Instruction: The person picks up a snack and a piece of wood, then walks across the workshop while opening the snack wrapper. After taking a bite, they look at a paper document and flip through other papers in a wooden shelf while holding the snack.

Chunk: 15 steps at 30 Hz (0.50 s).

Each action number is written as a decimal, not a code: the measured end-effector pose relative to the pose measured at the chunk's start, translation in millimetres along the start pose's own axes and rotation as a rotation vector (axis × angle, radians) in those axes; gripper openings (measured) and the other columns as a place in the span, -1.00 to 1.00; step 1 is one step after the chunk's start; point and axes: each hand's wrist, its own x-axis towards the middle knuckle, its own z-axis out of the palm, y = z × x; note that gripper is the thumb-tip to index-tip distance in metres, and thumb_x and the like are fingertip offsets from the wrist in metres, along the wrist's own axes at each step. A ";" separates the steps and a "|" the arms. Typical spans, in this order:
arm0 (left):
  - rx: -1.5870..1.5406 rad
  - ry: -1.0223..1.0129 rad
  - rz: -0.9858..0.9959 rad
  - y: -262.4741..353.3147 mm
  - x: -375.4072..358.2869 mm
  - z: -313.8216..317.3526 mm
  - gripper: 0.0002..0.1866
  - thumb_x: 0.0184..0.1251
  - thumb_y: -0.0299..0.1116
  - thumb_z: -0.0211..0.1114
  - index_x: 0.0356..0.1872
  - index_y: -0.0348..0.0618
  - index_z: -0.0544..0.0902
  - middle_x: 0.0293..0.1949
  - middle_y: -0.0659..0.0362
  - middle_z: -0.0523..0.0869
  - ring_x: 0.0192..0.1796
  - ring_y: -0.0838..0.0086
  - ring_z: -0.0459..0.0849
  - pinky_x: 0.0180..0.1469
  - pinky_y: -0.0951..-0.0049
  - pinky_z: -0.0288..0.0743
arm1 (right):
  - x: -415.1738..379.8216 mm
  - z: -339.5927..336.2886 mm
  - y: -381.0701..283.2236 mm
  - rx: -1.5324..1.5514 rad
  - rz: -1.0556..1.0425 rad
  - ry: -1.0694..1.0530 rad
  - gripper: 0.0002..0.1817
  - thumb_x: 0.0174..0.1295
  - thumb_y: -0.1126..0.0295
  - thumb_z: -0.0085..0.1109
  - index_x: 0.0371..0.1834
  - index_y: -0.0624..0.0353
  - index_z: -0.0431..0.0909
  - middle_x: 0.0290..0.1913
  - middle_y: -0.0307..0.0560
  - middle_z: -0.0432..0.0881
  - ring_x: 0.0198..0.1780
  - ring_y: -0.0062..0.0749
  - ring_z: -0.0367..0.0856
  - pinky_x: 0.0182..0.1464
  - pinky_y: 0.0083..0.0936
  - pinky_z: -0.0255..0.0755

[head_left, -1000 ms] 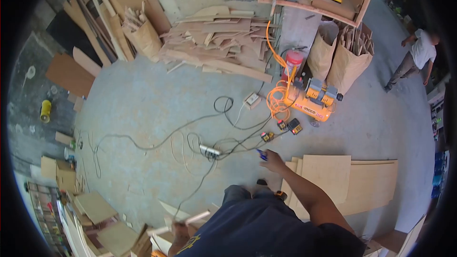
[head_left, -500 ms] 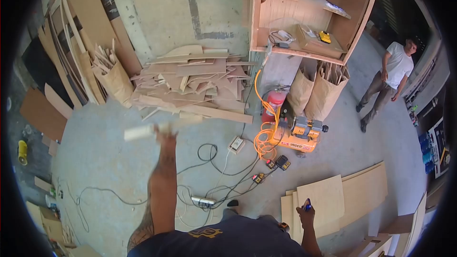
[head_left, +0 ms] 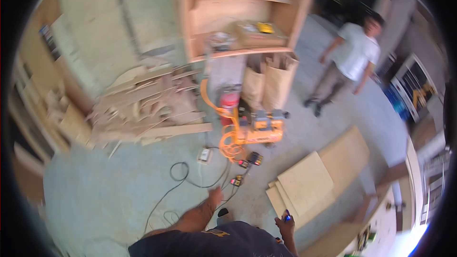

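My left hand (head_left: 215,195) is in front of my body, over the floor cables (head_left: 178,171). Motion blurs its fingers, and no piece of wood shows in it. Low on the right, my right hand (head_left: 286,227) is closed around a small dark object with a blue part (head_left: 287,217); its exact kind is too small to make out. Just beyond that hand, flat plywood sheets (head_left: 307,176) lie stacked on the floor. Cordless tool batteries (head_left: 255,158) rest on the floor ahead, near a white power socket box (head_left: 204,155).
A pile of wood offcuts (head_left: 147,102) lies against the wall. An orange air compressor (head_left: 262,131) with a coiled hose stands beside a red fire extinguisher (head_left: 229,100), paper sacks (head_left: 278,81) and a wooden cabinet (head_left: 238,56). Another person (head_left: 352,57) stands at the right.
My left hand has come back from the offcut pile toward my body, and the pale wood strip it held is no longer in it. The view has turned right; the other person appears nearer.
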 end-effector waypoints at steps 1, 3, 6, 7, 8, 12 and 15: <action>0.017 -0.303 -0.084 33.7 -44.3 9.3 -0.48 0.28 -0.04 0.47 0.11 -0.19 0.62 -0.09 -0.15 0.83 -0.03 -0.11 0.81 0.02 0.01 0.69 | -15.8 -2.6 -18.7 0.046 0.044 -0.025 -0.48 0.11 0.37 0.56 -0.01 0.42 0.49 -0.32 -0.03 0.70 -0.35 -0.40 0.74 -0.30 -0.41 0.63; -0.110 -0.538 -0.066 77.6 -100.9 2.5 -0.59 0.21 -0.12 0.47 -0.03 -0.17 0.67 -0.13 -0.14 0.83 -0.05 -0.13 0.81 -0.01 -0.09 0.66 | -30.7 -10.1 -35.8 0.102 0.108 -0.063 -0.44 0.15 0.38 0.54 0.06 0.44 0.40 -0.34 0.01 0.71 -0.37 -0.36 0.79 -0.32 -0.41 0.69; 0.030 -0.568 0.331 41.5 -108.9 15.6 -0.64 0.10 -0.18 0.51 -0.12 -0.07 0.66 -0.31 -0.05 0.77 -0.18 -0.07 0.78 -0.15 -0.07 0.62 | -34.7 -21.7 -23.4 0.252 0.138 -0.111 -0.47 0.16 0.42 0.50 0.00 0.44 0.33 -0.30 0.08 0.73 -0.33 -0.29 0.81 -0.26 -0.36 0.75; -0.595 -0.510 0.028 44.4 -98.9 5.1 -0.68 0.06 -0.21 0.52 -0.20 -0.05 0.63 -0.40 0.00 0.72 -0.28 -0.04 0.76 -0.23 -0.06 0.59 | -33.9 -26.7 -16.5 0.367 0.150 -0.160 -0.48 0.18 0.44 0.47 0.02 0.44 0.34 -0.29 0.08 0.73 -0.31 -0.28 0.82 -0.24 -0.36 0.76; 0.111 -0.333 0.474 20.0 -86.5 5.3 -0.74 0.04 -0.25 0.51 -0.30 -0.06 0.63 -0.43 0.02 0.72 -0.30 -0.02 0.75 -0.24 -0.04 0.59 | -33.5 -32.1 -9.8 0.481 0.159 -0.214 -0.50 0.20 0.45 0.44 0.05 0.45 0.35 -0.27 0.07 0.73 -0.29 -0.28 0.82 -0.22 -0.36 0.76; 0.308 -0.154 0.357 5.7 2.6 -20.8 -0.81 0.17 -0.32 0.40 -0.22 -0.11 0.70 -0.25 -0.02 0.71 -0.10 -0.03 0.68 -0.02 -0.04 0.59 | -36.7 -56.0 2.4 0.518 0.175 -0.351 -0.53 0.24 0.41 0.43 0.05 0.45 0.40 -0.23 0.07 0.75 -0.25 -0.26 0.85 -0.22 -0.37 0.75; -0.183 -0.047 0.134 98.3 54.1 -65.7 -0.73 0.47 -0.19 0.33 -0.17 -0.22 0.67 -0.29 0.03 0.72 -0.20 0.18 0.72 -0.15 0.14 0.61 | -41.5 -75.3 12.2 0.208 0.131 -0.391 -0.55 0.29 0.23 0.43 0.10 0.29 0.59 -0.19 0.00 0.78 -0.24 -0.35 0.85 -0.22 -0.38 0.75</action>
